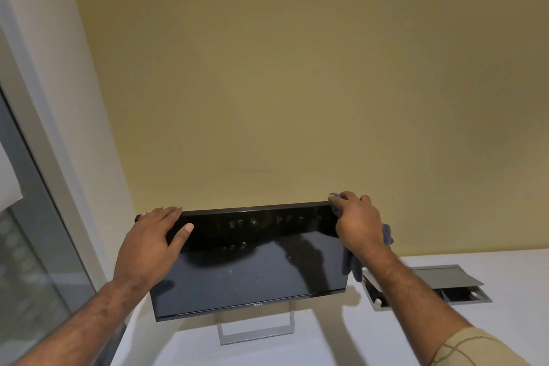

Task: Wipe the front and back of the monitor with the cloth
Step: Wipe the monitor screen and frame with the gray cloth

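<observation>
A black monitor (249, 273) stands on a silver stand (256, 333) on the white desk, screen facing me and marked with smudges. My left hand (151, 242) grips its top left corner, fingers over the top edge and thumb on the screen. My right hand (358, 221) holds a grey cloth (350, 261) against the top right corner, fingers curled over the edge. Part of the cloth hangs below my wrist. The monitor's back is hidden.
The white desk (356, 336) runs along a yellow wall (297, 83). An open grey cable hatch (430, 285) sits in the desk right of the monitor. A glass panel with a grey frame (35, 246) stands at the left.
</observation>
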Motion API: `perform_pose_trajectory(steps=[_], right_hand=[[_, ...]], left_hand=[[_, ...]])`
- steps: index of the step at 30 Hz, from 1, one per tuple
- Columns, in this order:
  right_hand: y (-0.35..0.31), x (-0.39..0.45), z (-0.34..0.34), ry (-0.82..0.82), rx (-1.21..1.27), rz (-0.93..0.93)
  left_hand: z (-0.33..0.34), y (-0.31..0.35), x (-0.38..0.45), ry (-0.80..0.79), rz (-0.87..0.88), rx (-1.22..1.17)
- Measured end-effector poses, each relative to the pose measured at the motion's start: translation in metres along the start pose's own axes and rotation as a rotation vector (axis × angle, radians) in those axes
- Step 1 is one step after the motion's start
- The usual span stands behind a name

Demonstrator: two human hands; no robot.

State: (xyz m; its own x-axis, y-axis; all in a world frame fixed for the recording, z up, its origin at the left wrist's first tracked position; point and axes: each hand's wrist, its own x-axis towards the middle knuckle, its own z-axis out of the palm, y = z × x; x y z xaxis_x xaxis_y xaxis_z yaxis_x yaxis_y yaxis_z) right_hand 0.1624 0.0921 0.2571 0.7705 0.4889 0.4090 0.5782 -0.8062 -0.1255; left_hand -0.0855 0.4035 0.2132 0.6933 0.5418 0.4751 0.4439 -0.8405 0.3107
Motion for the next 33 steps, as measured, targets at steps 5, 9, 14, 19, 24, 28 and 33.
perform_pose_trajectory(steps=[5, 9, 14, 19, 24, 28, 33], right_hand=[[0.026, 0.005, -0.006, -0.023, -0.027, 0.23], [0.025, -0.003, -0.001, 0.075, 0.048, 0.354], [0.008, -0.013, 0.011, 0.058, 0.065, -0.025], [0.022, -0.011, 0.008, 0.116, -0.004, 0.3], [-0.012, -0.03, 0.005, 0.299, 0.277, 0.273], [-0.058, -0.069, 0.025, 0.234, 0.526, -0.078], [-0.096, -0.097, 0.053, 0.002, 0.433, -0.344]], left_hand=[[0.002, 0.001, -0.001, 0.019, -0.014, -0.006], [0.004, 0.004, 0.0, 0.032, -0.049, -0.028], [0.003, 0.001, -0.002, 0.025, -0.025, -0.029], [0.0, 0.001, -0.003, 0.014, -0.023, -0.027], [0.001, 0.004, -0.002, 0.025, -0.036, -0.038], [0.0, 0.002, -0.002, 0.01, -0.025, -0.051], [-0.004, -0.006, -0.005, -0.031, 0.005, -0.111]])
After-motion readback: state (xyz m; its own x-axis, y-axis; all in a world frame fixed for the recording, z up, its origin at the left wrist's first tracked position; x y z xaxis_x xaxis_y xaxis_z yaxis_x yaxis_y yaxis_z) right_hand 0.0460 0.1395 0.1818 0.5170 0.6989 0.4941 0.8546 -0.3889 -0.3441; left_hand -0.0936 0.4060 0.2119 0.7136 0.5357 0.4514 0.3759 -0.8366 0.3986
